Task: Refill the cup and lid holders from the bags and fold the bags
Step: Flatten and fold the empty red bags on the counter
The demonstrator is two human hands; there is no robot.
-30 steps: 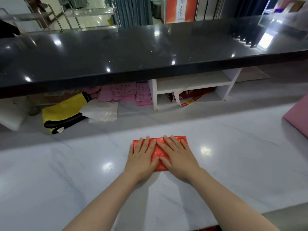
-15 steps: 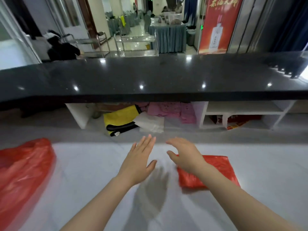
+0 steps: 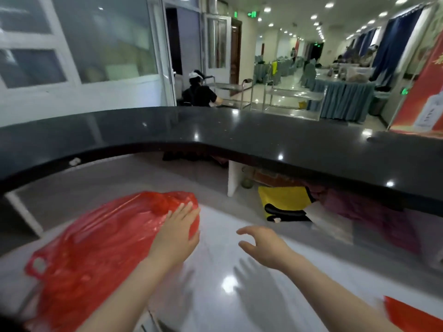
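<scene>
A large crumpled red plastic bag lies on the white marble counter at the left, one handle loop toward me. My left hand rests flat on the bag's right end with straight fingers. My right hand hovers above the counter to the right of the bag, fingers spread and slightly bent, holding nothing. A folded red bag lies at the lower right edge of the view, partly cut off. No cup or lid holders are in view.
A black raised countertop runs across behind the marble surface. Under it sit a yellow and black bag, white paper and pink items. A person in black crouches by metal trolleys beyond the counter.
The view swung left. Both hands left the folded red bag, which now lies at the far right. My left hand has come to rest on the large crumpled bag.
</scene>
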